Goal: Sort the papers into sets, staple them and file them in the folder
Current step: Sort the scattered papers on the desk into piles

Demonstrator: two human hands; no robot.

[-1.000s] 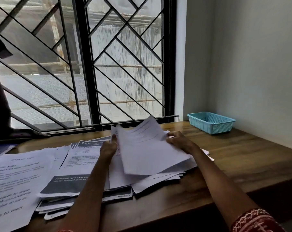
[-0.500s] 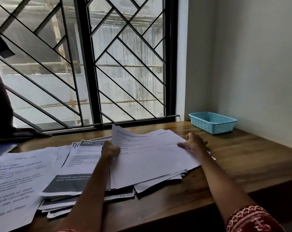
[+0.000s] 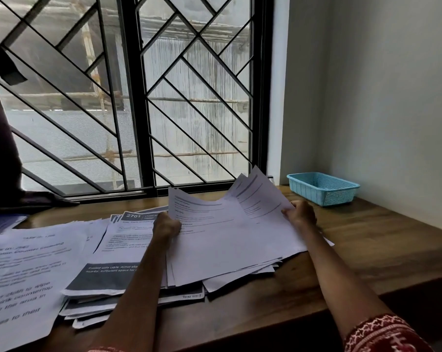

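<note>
Wooden desk | blue basket far-right | paper stacks left, print blurred

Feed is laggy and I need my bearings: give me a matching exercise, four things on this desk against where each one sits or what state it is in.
Things:
1. Light blue plastic mesh basket
2. Sheet with dark header reading 2701
3. White printed sheets lifted at their far edge
4. Large-print white sheet

Places or states:
A. Near left edge of the desk
B. Far right corner by the wall
C. Held in the grip of the left hand and right hand
D. Flat, just left of the left hand

Pairs: 1-B, 2-D, 3-C, 4-A
</note>
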